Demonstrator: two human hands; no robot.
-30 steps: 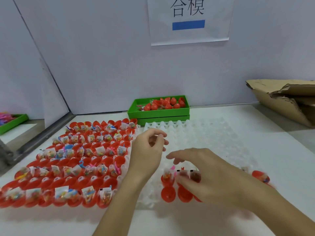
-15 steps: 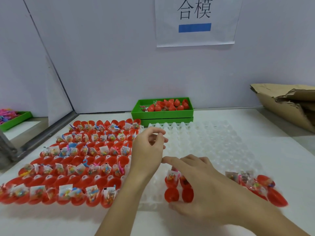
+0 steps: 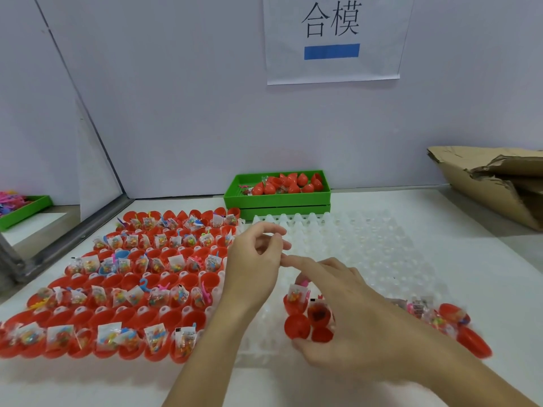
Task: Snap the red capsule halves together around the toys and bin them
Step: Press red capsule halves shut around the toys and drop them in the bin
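Note:
Two open red capsules (image 3: 297,326) with bagged toys in their far halves sit on the near part of a clear plastic egg tray (image 3: 367,245). My right hand (image 3: 349,312) arches over them, fingers stretched above the toys and thumb at the near edge of the empty halves. My left hand (image 3: 255,259) hovers just left of it, fingers loosely curled, holding nothing. More open capsules (image 3: 449,318) lie blurred to the right of my right hand. A green bin (image 3: 276,199) at the back holds closed red capsules (image 3: 293,183).
A large grid of open red capsules with toys (image 3: 132,289) fills the table's left side. A torn cardboard box (image 3: 499,177) sits at the back right. Another green tray (image 3: 26,207) lies beyond the divider at far left. A paper sign (image 3: 332,39) hangs on the wall.
My right hand has come down and nearer over the two capsules, its thumb now by their near halves. My left hand has stayed almost still.

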